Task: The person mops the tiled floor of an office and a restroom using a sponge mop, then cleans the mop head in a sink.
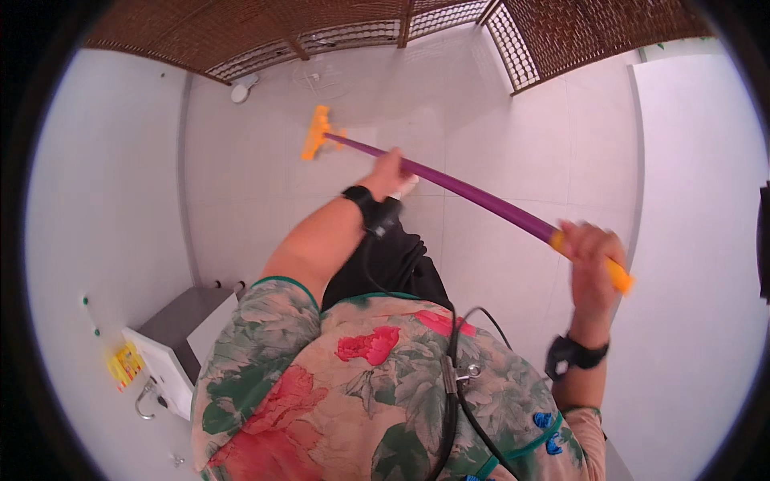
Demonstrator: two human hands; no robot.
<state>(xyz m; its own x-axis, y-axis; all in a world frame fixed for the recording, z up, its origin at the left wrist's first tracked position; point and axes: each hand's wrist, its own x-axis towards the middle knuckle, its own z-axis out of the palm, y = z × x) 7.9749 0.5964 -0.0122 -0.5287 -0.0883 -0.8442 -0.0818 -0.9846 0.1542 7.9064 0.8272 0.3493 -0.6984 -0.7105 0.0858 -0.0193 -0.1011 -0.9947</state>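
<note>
I hold a long mop with a purple pole [481,196] slanting across the middle of the head view. Its yellow head [315,133] is down at the floor, to the far left of my hands; its exact type is too blurred to tell. My left hand [387,174] is closed round the pole partway along, nearer the head. Further back, my right hand [592,258] wraps round the yellow grip [619,276] at the pole's upper end. Both wrists wear black bands.
A brown woven folding screen [345,20] stands along the far side. On the pale tiled floor [497,136] lie a small white object [241,89] and a thin cable [313,78]. At the lower left are a cabinet [180,317], a tap [145,401] and a yellow packet [125,365].
</note>
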